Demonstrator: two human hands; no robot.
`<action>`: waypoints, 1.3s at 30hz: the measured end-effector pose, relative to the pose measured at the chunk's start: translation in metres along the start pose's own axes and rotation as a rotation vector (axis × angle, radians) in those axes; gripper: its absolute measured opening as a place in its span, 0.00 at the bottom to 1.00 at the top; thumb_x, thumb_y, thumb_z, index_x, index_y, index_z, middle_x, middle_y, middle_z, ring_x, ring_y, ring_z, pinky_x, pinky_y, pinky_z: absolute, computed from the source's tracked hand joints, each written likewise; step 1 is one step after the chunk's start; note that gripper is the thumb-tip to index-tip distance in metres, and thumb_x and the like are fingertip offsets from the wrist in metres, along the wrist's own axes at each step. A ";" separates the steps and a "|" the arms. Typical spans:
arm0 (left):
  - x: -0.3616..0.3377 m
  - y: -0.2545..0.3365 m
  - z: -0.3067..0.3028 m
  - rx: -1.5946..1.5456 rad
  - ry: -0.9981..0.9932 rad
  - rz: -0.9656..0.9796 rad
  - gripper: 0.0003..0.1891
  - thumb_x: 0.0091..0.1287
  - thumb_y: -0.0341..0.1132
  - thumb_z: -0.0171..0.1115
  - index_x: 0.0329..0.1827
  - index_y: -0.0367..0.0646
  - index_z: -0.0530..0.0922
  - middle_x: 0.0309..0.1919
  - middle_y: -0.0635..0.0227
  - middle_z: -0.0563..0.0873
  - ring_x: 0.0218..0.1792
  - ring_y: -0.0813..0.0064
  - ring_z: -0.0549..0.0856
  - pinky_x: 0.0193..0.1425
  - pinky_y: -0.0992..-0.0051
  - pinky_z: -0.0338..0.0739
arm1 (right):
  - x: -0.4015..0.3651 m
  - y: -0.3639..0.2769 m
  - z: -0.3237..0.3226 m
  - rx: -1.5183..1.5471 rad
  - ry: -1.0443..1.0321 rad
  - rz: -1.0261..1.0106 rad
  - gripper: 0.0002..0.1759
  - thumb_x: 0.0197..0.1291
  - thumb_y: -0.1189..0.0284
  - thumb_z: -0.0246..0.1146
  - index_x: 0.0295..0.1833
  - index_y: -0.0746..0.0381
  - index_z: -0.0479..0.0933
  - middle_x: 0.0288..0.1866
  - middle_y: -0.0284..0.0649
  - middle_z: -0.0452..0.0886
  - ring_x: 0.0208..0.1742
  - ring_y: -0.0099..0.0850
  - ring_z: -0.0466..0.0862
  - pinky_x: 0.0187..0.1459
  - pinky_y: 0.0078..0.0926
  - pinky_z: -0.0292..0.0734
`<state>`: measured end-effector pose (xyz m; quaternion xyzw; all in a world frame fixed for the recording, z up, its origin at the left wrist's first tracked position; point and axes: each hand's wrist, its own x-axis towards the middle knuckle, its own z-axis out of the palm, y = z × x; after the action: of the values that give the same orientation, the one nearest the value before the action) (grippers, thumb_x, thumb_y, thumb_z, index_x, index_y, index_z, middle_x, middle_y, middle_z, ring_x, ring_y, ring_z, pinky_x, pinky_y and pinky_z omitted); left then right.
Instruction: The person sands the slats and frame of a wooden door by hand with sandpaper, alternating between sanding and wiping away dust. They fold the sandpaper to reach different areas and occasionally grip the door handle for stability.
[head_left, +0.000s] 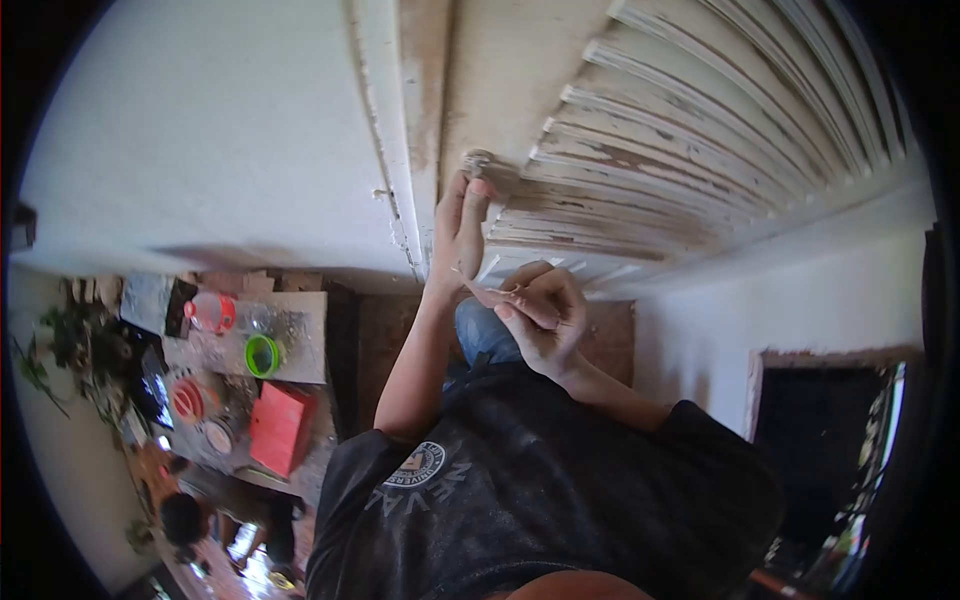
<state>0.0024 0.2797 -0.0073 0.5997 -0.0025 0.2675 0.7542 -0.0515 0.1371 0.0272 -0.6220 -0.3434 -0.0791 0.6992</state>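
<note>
My left hand (460, 225) reaches up to a pale, louvred door (530, 70), its fingers closed at a small round knob (478, 158) near the door's edge. Lower and to the right, my right hand (548, 315) pinches a thin, folded, brownish-pink sheet (515, 298). One end of this sheet points toward my left wrist. Worn and flaking paint shows on the door's curved slats (640, 165).
A cluttered table (305, 345) at the left bears a red box (281, 430), a green ring-shaped container (262, 356) and a red-topped bottle (210, 312). Another person (190, 515) is at the lower left. A dark opening (820, 430) stands at the right.
</note>
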 end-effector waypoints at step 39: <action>-0.001 0.000 -0.006 0.059 -0.173 -0.042 0.14 0.73 0.22 0.59 0.50 0.52 0.66 0.37 0.80 0.71 0.42 0.87 0.71 0.57 0.83 0.65 | -0.064 0.148 -0.098 -0.957 0.531 -0.054 0.24 0.63 0.79 0.62 0.64 0.52 0.82 0.62 0.39 0.79 0.61 0.43 0.79 0.61 0.44 0.74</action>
<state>-0.0004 0.2844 -0.0091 0.6426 -0.0474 0.1989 0.7384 0.0172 0.0582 -0.1298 -0.8203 -0.0967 -0.3986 0.3985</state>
